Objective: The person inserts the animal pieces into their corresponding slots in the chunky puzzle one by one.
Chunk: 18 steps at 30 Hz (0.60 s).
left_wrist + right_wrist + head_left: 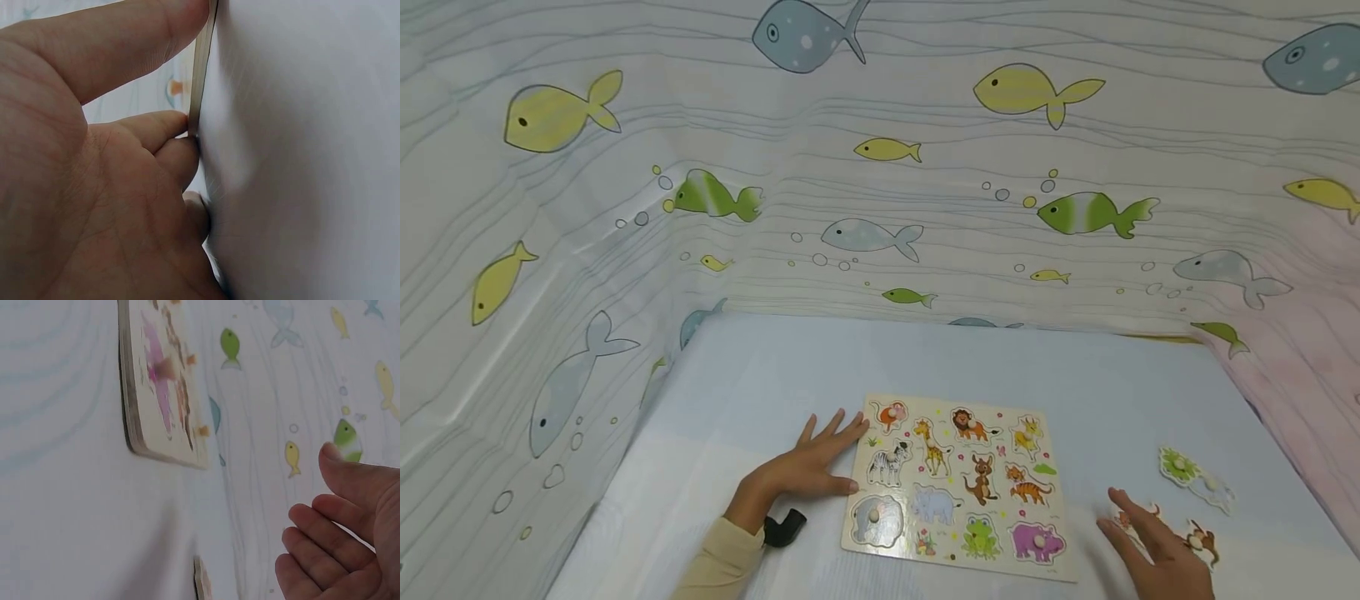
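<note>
Left hand (801, 469), fingers (846, 433) spread, apparently steadies the board (921, 408), lower centre; right hand (1168, 554), lower right, hovers relaxed, empty.

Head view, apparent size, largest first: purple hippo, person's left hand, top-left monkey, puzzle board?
1. Puzzle board
2. Left hand
3. Purple hippo
4. Top-left monkey

we see a pale cream board (1000, 563) at lower centre, with a purple hippo (1028, 546), a green frog (981, 537), a black-and-white striped zebra (889, 464) and a dark-striped orange tiger (1028, 487). at lower left we find a beige sleeve (722, 557); across the top, yellow fish (1017, 89) dot a white, wavy-lined backdrop (917, 100).
</note>
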Each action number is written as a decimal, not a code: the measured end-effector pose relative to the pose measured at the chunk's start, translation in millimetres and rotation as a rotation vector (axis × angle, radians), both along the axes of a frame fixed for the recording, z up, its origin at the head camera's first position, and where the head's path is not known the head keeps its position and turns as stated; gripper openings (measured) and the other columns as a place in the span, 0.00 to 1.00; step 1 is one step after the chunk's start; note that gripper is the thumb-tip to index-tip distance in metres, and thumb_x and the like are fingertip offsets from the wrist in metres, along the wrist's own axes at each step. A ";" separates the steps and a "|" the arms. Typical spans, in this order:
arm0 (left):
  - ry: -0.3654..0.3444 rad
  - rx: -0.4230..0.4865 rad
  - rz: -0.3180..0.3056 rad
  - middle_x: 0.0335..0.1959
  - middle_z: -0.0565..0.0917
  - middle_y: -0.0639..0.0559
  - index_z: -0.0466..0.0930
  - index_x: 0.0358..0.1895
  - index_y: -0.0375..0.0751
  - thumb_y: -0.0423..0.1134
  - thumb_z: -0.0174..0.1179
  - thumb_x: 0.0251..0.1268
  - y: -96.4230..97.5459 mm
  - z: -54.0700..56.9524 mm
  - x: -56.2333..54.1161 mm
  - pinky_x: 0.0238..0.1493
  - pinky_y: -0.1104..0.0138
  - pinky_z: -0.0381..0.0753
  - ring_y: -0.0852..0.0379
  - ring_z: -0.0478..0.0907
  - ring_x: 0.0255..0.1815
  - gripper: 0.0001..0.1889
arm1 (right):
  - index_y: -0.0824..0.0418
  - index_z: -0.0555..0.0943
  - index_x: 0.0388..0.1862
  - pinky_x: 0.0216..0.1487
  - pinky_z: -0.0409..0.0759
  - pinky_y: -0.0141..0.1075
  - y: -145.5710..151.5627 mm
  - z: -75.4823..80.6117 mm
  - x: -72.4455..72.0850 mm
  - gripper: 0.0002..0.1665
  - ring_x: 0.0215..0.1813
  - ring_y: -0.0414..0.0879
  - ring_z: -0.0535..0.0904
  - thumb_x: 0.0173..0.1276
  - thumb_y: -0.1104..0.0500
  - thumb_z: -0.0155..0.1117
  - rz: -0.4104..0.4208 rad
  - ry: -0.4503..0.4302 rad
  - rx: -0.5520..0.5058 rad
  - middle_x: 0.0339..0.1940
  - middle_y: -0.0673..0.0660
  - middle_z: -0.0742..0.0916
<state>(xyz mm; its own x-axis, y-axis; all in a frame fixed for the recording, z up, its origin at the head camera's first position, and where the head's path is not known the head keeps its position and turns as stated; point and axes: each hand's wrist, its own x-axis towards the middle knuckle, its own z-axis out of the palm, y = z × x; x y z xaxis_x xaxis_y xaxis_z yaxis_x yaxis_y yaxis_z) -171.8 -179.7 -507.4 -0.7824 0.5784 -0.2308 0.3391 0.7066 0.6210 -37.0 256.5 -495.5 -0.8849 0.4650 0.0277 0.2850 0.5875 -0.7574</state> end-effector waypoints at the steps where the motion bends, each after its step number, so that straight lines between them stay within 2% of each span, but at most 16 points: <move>1: -0.004 -0.006 0.001 0.83 0.47 0.52 0.46 0.82 0.51 0.52 0.67 0.61 0.3 0.1 0.5 0.78 0.41 0.20 0.45 0.32 0.84 0.50 | 0.54 0.80 0.65 0.48 0.65 0.05 6.0 -0.3 0.9 0.30 0.49 0.07 0.63 0.65 0.51 0.72 -0.019 -0.028 -0.020 0.63 0.49 0.83; 2: -0.002 -0.004 -0.001 0.83 0.47 0.51 0.47 0.82 0.50 0.52 0.67 0.61 0.6 0.1 0.7 0.78 0.40 0.20 0.44 0.32 0.84 0.50 | 0.54 0.79 0.66 0.47 0.65 0.05 12.4 -0.6 1.7 0.30 0.48 0.07 0.63 0.66 0.49 0.71 -0.031 -0.048 -0.030 0.63 0.45 0.82; 4: 0.000 0.001 0.000 0.83 0.47 0.50 0.47 0.82 0.49 0.52 0.67 0.61 1.1 0.4 1.0 0.78 0.40 0.20 0.44 0.32 0.84 0.50 | 0.55 0.79 0.67 0.47 0.66 0.05 24.8 -1.4 2.9 0.31 0.48 0.07 0.63 0.67 0.49 0.70 -0.048 -0.035 -0.024 0.61 0.40 0.81; 8: -0.001 0.011 0.003 0.83 0.48 0.49 0.48 0.81 0.48 0.52 0.67 0.61 1.5 0.4 0.5 0.77 0.39 0.20 0.42 0.33 0.84 0.50 | 0.53 0.78 0.68 0.38 0.66 0.07 49.0 -0.7 4.8 0.33 0.44 0.07 0.63 0.67 0.43 0.69 -0.063 -0.055 0.030 0.54 0.25 0.78; 14: -0.004 0.003 0.013 0.83 0.48 0.51 0.48 0.81 0.50 0.52 0.68 0.60 1.1 -0.8 0.0 0.77 0.40 0.20 0.44 0.32 0.84 0.50 | 0.56 0.77 0.68 0.34 0.66 0.07 77.0 -1.9 4.8 0.33 0.42 0.05 0.62 0.68 0.45 0.68 -0.054 -0.034 0.056 0.48 0.18 0.74; 16: -0.006 0.007 0.013 0.83 0.48 0.51 0.48 0.81 0.50 0.52 0.68 0.60 1.1 -1.4 -0.3 0.77 0.40 0.20 0.44 0.32 0.84 0.50 | 0.58 0.78 0.67 0.33 0.65 0.06 84.4 -3.1 3.0 0.31 0.40 0.03 0.60 0.68 0.47 0.68 -0.050 -0.016 0.111 0.46 0.16 0.72; 18: -0.010 0.007 0.012 0.83 0.47 0.51 0.48 0.81 0.51 0.52 0.68 0.60 1.1 -1.8 -0.5 0.77 0.40 0.20 0.44 0.32 0.84 0.50 | 0.58 0.78 0.67 0.32 0.61 0.06 91.6 -3.1 -0.8 0.32 0.38 0.02 0.55 0.69 0.46 0.67 -0.055 -0.037 0.171 0.51 0.20 0.72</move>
<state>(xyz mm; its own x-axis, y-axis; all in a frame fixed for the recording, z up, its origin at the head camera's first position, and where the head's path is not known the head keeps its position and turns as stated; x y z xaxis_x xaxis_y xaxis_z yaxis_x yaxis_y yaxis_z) -172.3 -178.6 -509.2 -0.7869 0.5708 -0.2343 0.3249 0.7061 0.6292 -37.7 348.1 -498.6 -0.8604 0.5036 0.0782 0.3459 0.6896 -0.6362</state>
